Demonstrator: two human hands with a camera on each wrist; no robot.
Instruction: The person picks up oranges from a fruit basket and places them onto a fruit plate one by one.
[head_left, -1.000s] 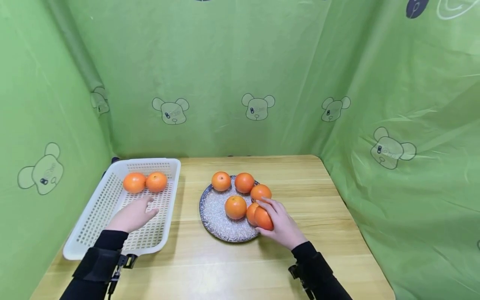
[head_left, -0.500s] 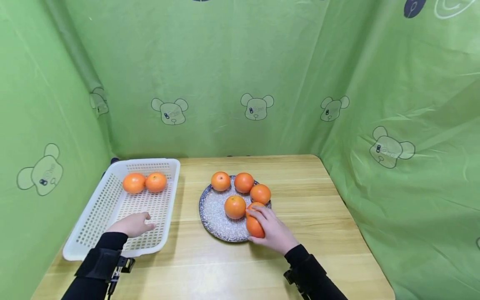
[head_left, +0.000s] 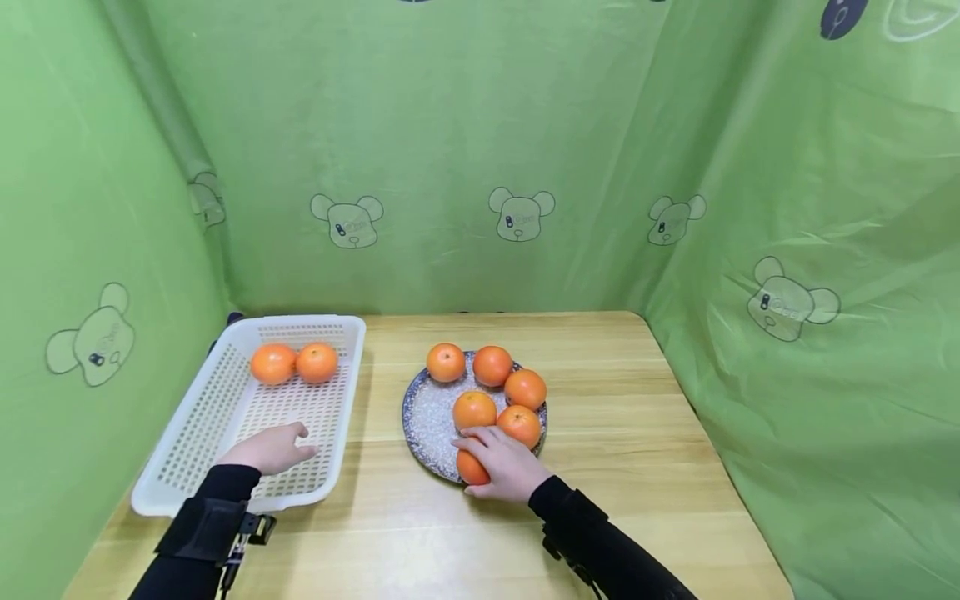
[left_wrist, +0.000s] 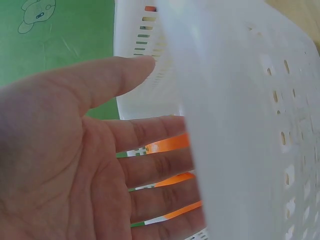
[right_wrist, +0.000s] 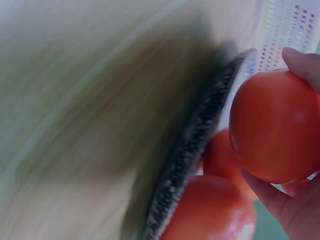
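Note:
My right hand (head_left: 506,467) grips an orange (head_left: 471,467) at the front of the speckled round plate (head_left: 431,425). In the right wrist view, thumb and fingers curl round that smooth orange (right_wrist: 277,125), just over the plate's dark rim (right_wrist: 187,145); whether it touches the plate I cannot tell. Several other oranges sit on the plate, among them one in the middle (head_left: 474,411) and one at the right (head_left: 519,426). Over the white basket (head_left: 262,408) my left hand (head_left: 270,450) is held with loose, extended fingers, holding nothing. Its palm (left_wrist: 102,160) shows in the left wrist view.
Two oranges lie side by side in the back of the basket, a left one (head_left: 273,364) and a right one (head_left: 317,362). The wooden table (head_left: 600,417) is enclosed by green curtains (head_left: 450,125) at the back and sides.
My right hand has moved left along the plate's front with the orange, uncovering the orange at the right. The left hand has dropped slightly lower over the basket.

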